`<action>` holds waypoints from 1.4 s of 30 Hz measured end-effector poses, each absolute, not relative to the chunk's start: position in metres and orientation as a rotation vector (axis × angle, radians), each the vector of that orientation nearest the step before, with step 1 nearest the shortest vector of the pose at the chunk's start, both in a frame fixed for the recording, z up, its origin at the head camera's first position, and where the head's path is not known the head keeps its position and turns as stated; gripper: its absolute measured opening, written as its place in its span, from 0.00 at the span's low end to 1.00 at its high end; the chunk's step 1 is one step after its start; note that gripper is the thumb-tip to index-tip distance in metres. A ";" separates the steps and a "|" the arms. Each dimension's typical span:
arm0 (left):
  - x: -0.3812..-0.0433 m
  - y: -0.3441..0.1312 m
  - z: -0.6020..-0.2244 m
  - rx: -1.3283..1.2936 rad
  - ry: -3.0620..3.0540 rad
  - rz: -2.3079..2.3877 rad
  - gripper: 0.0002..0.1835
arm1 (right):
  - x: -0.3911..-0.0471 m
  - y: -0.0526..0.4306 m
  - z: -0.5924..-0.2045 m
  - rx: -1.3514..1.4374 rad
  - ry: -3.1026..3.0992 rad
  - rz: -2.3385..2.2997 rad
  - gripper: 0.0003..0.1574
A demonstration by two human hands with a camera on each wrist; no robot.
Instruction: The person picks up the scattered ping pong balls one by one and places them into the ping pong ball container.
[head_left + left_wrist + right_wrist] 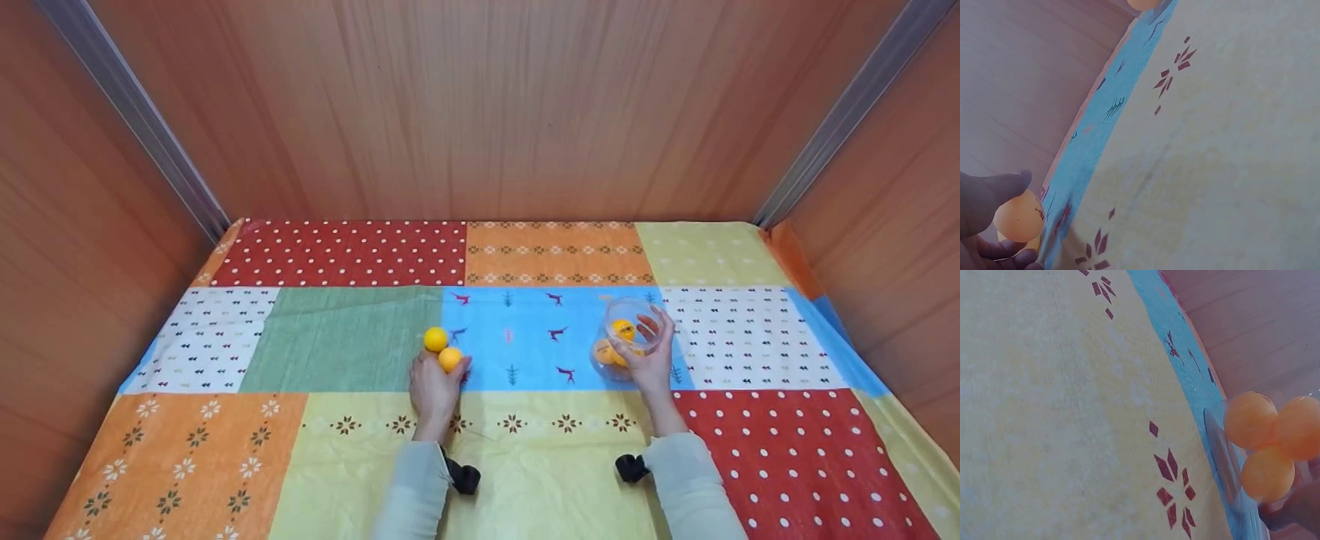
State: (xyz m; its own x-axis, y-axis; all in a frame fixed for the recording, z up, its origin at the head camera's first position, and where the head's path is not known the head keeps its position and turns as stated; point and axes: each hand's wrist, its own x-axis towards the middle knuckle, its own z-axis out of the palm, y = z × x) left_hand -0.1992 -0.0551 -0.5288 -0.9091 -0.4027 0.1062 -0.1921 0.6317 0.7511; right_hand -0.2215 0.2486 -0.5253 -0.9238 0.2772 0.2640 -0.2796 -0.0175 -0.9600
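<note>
My left hand (433, 390) holds two orange-yellow table tennis balls. The nearer ball (450, 359) sits between thumb and fingers; the other ball (436, 339) lies just beyond it, against the fingertips. In the left wrist view the nearer ball (1019, 216) shows dark print and mostly covers the second. On the right, my right hand (654, 358) grips a clear round plastic container (631, 299) by its side, over the blue cloth patch. Three orange balls (1251, 421) show through its wall in the right wrist view, heaped together. Part of the container is behind the fingers.
A patchwork-patterned cloth (352, 341) covers the table. Wood-grain panels (480, 112) rise at the back and both sides, with metal strips (142, 112) at the corners. A black strap (463, 477) is on the left wrist and another black strap (632, 468) on the right.
</note>
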 end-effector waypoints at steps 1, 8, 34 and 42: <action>-0.198 -0.055 -0.528 0.480 -2.590 -1.162 0.26 | -0.222 0.249 -0.526 0.007 -1.886 1.996 0.49; -0.196 -0.047 -0.517 0.444 -2.527 -1.283 0.23 | -0.222 0.250 -0.524 -0.013 -1.928 1.974 0.51; -0.199 -0.002 -0.480 0.128 -2.419 -1.524 0.20 | -0.219 0.246 -0.516 -0.032 -1.914 2.011 0.49; -0.204 0.019 -0.475 0.018 -2.404 -1.503 0.21 | -0.222 0.248 -0.524 -0.049 -1.909 2.012 0.50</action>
